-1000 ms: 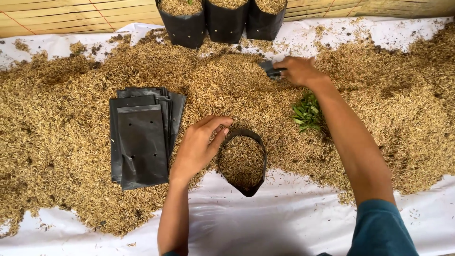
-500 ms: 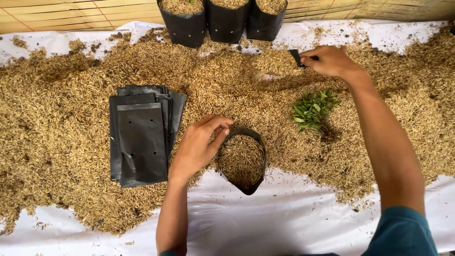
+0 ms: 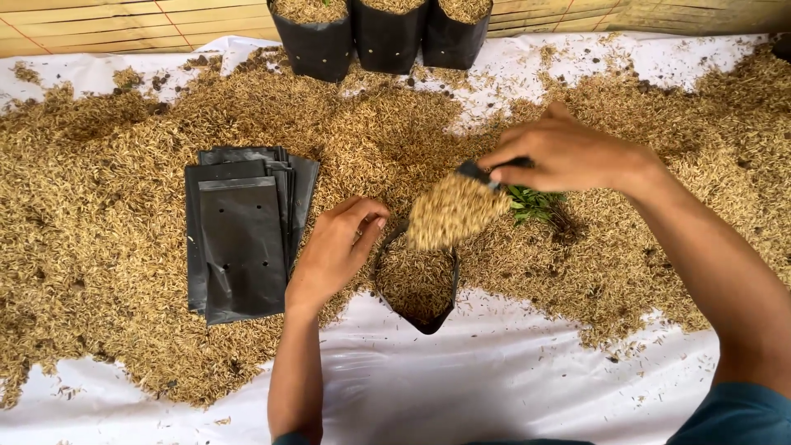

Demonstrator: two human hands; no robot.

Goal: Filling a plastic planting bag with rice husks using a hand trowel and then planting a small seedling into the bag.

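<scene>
- Right hand [image 3: 568, 155], closed around a small dark scoop [image 3: 474, 171], holds a heaped load of tan rice husk [image 3: 451, 210] just above and slightly far-right of the mouth of the open black plastic grow bag [image 3: 416, 284]; husk looks to be spilling off the scoop's lower left edge, though the load is blurred.
- Left hand [image 3: 336, 251] sits at the left rim of that bag, fingers [image 3: 368, 227] curled loosely on the edge and propping the mouth open; it grips only the rim.
- Relation that matters: the bag's opening lies down and to the near-left of the scoop, so the tilted load points toward it; the scoop's long axis runs from far-right, at the hand, to near-left, at the bag. The right hand carries the load, while the left hand is the one touching the bag.
- The bag stands upright at the near edge of the husk heap, already partly filled with husk, its base on the white plastic sheet [image 3: 511, 387].
- Small green seedling [image 3: 534, 203] lies on the husk just right of the scoop, partly under the right hand.
- Flat stack of empty black plastic bags [image 3: 243, 235] lies well to the left.
- Three filled black bags [image 3: 387, 37] stand in a row at the far edge, in front of a bamboo mat [image 3: 124, 16].
</scene>
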